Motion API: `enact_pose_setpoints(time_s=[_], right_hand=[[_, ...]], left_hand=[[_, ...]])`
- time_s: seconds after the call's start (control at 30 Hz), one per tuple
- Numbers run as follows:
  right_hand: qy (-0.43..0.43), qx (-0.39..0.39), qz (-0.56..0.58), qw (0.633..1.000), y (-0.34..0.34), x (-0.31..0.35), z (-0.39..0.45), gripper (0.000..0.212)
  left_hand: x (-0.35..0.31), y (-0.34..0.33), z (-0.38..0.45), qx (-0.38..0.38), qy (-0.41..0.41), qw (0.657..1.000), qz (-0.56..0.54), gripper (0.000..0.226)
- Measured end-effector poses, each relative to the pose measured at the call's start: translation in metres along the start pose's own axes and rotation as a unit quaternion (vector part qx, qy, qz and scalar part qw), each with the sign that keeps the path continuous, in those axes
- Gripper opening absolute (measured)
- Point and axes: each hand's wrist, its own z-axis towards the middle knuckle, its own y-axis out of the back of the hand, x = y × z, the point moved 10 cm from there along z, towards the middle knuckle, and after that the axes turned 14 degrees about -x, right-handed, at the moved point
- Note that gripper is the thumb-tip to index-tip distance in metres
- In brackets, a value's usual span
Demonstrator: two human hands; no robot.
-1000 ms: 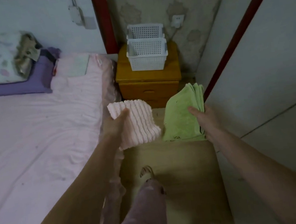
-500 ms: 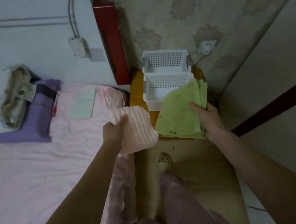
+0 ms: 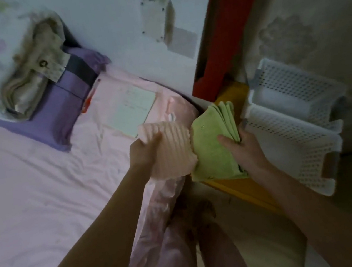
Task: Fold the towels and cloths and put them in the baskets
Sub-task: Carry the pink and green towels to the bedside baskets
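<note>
My left hand (image 3: 143,153) grips a folded pink ribbed towel (image 3: 173,154), held in the air over the bed's corner. My right hand (image 3: 245,150) grips a folded green cloth (image 3: 212,148), thumb on top, its layered edge pointing up. The green cloth hangs just left of the nearer white perforated basket (image 3: 291,145). A second white basket (image 3: 291,86) stands behind it. Both baskets sit on a yellow wooden nightstand (image 3: 235,187) and look empty.
A bed with a pink sheet (image 3: 41,187) fills the left. On it lie a purple pillow (image 3: 61,104), a folded beige cloth (image 3: 33,70) and a pale green paper (image 3: 131,109). A red post (image 3: 225,25) stands behind the nightstand. My legs and feet (image 3: 196,217) are below.
I have stepped closer to the nightstand and my view has tilted. Both hands have carried their folded cloths forward, with the green one now beside the nearer basket.
</note>
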Motion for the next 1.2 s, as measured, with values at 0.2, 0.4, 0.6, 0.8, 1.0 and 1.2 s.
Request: enact_pose_setpoints(time_s=[0.2, 0.4, 0.6, 0.8, 1.0, 1.2], right_hand=[[0.067, 0.034, -0.095, 0.993, -0.087, -0.03, 0.026, 0.031], [0.058, 0.052, -0.095, 0.992, -0.127, -0.048, 0.02, 0.032], [0.019, 0.053, -0.07, 0.996, -0.105, -0.028, 0.015, 0.03], [-0.061, 0.041, 0.052, 0.996, -0.03, 0.009, 0.005, 0.028], [-0.153, -0.027, 0.137, 0.978, 0.063, -0.001, 0.001, 0.051], [-0.299, -0.106, 0.158, 0.935, 0.144, -0.07, 0.008, 0.05]], left_hand=[[0.072, -0.002, 0.078, -0.043, 0.071, 0.997, -0.005, 0.049], [0.121, 0.025, 0.122, -0.115, 0.109, 0.985, 0.062, 0.043], [0.043, 0.012, 0.093, -0.113, -0.06, 0.987, 0.099, 0.056], [-0.015, -0.084, 0.007, 0.175, 0.045, 0.983, 0.04, 0.076], [-0.025, -0.133, -0.056, 0.269, 0.117, 0.954, 0.056, 0.095], [-0.048, -0.199, -0.106, 0.322, 0.101, 0.931, 0.142, 0.045]])
